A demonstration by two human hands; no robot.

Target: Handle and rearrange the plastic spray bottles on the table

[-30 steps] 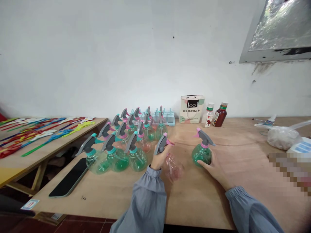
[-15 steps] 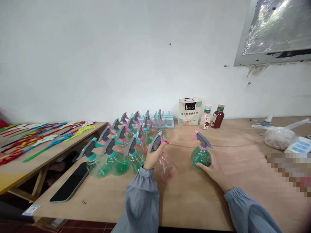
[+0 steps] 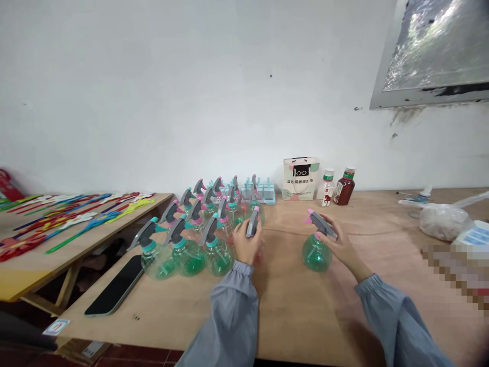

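Note:
My left hand is closed round the neck of a pink spray bottle. That bottle's grey head shows above my fingers, and its clear pink body is mostly hidden behind the hand. Apart from the others, to the right, stands a green spray bottle with a pink collar and nozzle. My right hand grips its grey trigger head from the right side, fingers behind the head and thumb near the collar. Several more spray bottles, green and pink, stand upright in rows left of my left hand.
A black phone lies at the table's left edge. Behind are light-blue plastic moulds, a paper bag and two drink bottles. A plastic bag lies right. Colourful hand-shaped sticks cover the left table.
My left hand has shifted the pink bottle left towards the rows, and its head has turned. My right hand has moved from the green bottle's body up to its trigger head.

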